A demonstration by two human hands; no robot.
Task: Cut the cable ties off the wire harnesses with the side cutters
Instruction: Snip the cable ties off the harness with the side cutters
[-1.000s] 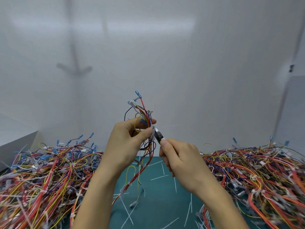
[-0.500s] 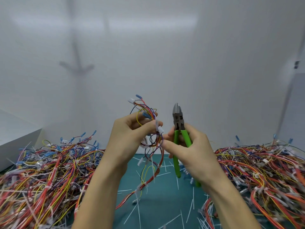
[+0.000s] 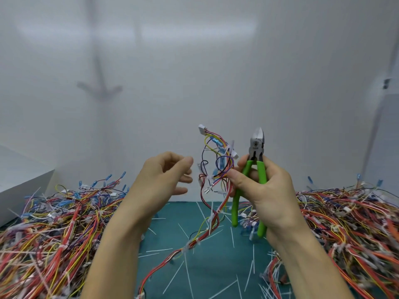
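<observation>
Head view: gripping the green-handled side cutters (image 3: 255, 147) upright in the right hand (image 3: 263, 190), blades pointing up and closed, while pinching the wire harness (image 3: 218, 160) beside the handles with the same thumb and fingers. Holding the left hand (image 3: 159, 180) empty just left of the harness, fingers relaxed and spread, not touching it. Letting the harness tail hang onto the teal mat (image 3: 216, 266) among loose cable ties (image 3: 187, 275), between the left heap (image 3: 54, 223) and the right heap (image 3: 345, 223) of wires.

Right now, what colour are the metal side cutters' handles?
Bright green handles on the side cutters; head view.
</observation>
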